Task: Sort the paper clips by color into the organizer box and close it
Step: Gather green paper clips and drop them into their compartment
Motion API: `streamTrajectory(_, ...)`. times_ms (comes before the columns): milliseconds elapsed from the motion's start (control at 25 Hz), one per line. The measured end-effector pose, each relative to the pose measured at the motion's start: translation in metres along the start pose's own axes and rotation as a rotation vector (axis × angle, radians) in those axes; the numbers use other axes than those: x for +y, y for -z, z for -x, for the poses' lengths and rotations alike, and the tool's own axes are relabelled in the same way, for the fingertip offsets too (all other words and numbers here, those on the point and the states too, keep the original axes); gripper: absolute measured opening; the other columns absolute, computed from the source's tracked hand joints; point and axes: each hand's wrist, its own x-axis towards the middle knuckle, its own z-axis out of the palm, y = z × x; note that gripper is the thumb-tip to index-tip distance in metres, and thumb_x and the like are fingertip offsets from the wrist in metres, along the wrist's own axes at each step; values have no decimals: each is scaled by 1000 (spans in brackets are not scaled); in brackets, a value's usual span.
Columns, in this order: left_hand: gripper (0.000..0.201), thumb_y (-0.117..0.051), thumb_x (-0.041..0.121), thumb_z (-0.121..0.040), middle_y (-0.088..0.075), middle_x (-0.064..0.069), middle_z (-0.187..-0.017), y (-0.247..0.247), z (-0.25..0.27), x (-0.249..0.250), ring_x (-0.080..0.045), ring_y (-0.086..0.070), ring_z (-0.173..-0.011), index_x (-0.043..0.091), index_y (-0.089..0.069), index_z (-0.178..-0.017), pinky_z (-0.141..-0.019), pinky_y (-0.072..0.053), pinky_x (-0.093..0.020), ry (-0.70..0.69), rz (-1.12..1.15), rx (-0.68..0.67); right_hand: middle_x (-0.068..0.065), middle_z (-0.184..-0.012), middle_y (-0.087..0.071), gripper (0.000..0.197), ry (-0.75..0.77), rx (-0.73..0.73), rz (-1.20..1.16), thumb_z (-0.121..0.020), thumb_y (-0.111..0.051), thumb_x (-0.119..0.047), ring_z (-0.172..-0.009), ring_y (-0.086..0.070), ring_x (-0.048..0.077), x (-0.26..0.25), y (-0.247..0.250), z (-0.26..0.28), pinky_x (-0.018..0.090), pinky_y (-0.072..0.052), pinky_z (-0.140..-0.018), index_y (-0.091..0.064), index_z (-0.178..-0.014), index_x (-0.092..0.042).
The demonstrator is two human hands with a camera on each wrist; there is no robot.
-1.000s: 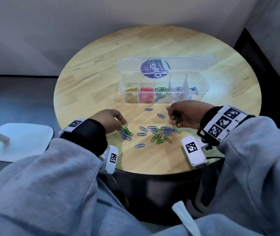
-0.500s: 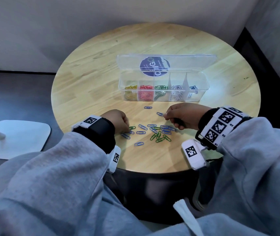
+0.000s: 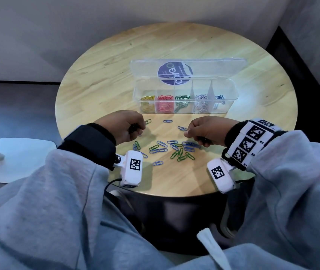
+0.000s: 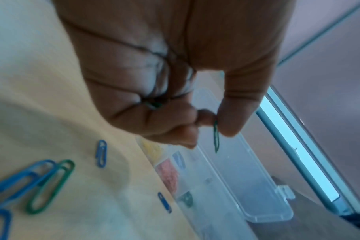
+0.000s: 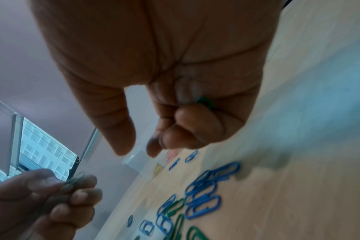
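The clear organizer box (image 3: 229, 90) stands open at mid-table, its lid (image 3: 213, 68) laid back; its compartments hold yellow, red, green, silver and blue clips. Loose blue and green paper clips (image 3: 174, 150) lie scattered between my hands. My left hand (image 3: 142, 124) is raised in front of the box and pinches a green clip (image 4: 216, 138) between thumb and forefinger, with more green showing in the curled palm (image 4: 154, 104). My right hand (image 3: 187, 132) hovers over the pile, its curled fingers holding a green clip (image 5: 206, 101); thumb and forefinger (image 5: 140, 149) pinch nothing.
The round wooden table (image 3: 97, 84) ends just before my lap. A white stand base (image 3: 19, 158) sits on the floor to the left. Two stray blue clips (image 3: 168, 121) lie near the box front. A dark gap runs along the right wall.
My left hand lifted off the table beside the pile and moved toward the box with a green clip. The right hand stayed over the pile, shifting slightly.
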Motion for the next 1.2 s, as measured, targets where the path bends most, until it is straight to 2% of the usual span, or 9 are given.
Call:
streamTrajectory(200, 31, -35, -6, -85, -47, -7, -66, 5, 3, 3, -7, -47, -35, 12, -37, -60, -38, -35, -11, -7, 227, 64, 2, -61, -45, 23, 31, -3, 159, -86, -64, -17, -53, -42, 15, 3, -2, -2, 22, -35, -47, -48, -69, -15)
streamTrajectory(400, 29, -32, 0, -87, -39, -2, -66, 6, -2, 0, -11, -37, -50, 12, -54, -74, -37, -33, -12, 63, 140, 71, 2, -66, -52, 19, 39, -6, 290, -82, -68, -24, -63, -47, 19, 4, -3, -5, 24, -39, -51, -53, -72, -18)
streamTrajectory(520, 32, -26, 0, -84, -37, -3, -65, 6, -4, -1, -13, -34, -52, 10, -52, -68, -38, -32, -12, 90, 86, 79, 2, -69, -55, 17, 48, -9, 321, -82, -68, -24, -69, -49, 22, 4, -4, -6, 25, -40, -53, -55, -72, -20)
streamTrajectory(720, 29, -25, 4, -83, -40, -5, -63, 7, -3, 3, -16, -44, -50, 8, -46, -63, -39, -39, -12, 89, 275, 36, 1, -69, -55, 14, 111, -21, 396, -81, -68, -24, -62, -48, 19, -6, -8, -2, 24, -40, -54, -58, -73, -23)
streamTrajectory(800, 28, -27, 6, -84, -41, -4, -62, 7, -3, 4, -12, -45, -42, 9, -49, -67, -38, -36, -11, 85, 265, 44, -4, -67, -53, 11, 167, -8, 480, -81, -68, -26, -57, -47, 13, -16, -13, -1, 25, -38, -58, -59, -73, -26)
streamTrajectory(920, 16, -44, 12, -86, -35, -1, -60, 9, -8, 2, -12, -29, -42, 12, -51, -71, -40, -19, -13, 111, -92, 128, -9, -64, -49, 6, 230, 2, 643, -81, -67, -25, -58, -44, 5, -32, -26, -3, 22, -34, -56, -62, -82, -27)
streamTrajectory(1000, 14, -55, 15, -83, -36, -4, -60, 10, -13, -2, -18, -27, -47, 11, -50, -71, -47, -18, -19, 114, -495, 131, -10, -62, -49, 8, 239, -2, 702, -80, -67, -21, -57, -43, 2, -39, -36, -8, 21, -34, -53, -63, -84, -27)
streamTrajectory(1080, 21, -61, 24, -82, -42, -6, -58, 9, -14, -5, -21, -34, -50, 12, -50, -68, -48, -21, -22, 125, -828, 127, -10, -60, -50, 10, 227, -27, 737, -78, -66, -18, -55, -45, 3, -44, -45, -14, 21, -34, -51, -63, -83, -26)
streamTrajectory(1200, 21, -66, 33, -77, -55, -3, -68, 4, -14, -6, -21, -51, -64, 14, -59, -71, -50, -29, -23, 141, -1038, 156, -10, -58, -55, 11, 198, -85, 775, -80, -64, -16, -57, -52, 10, -50, -54, -23, 19, -36, -50, -61, -86, -24)
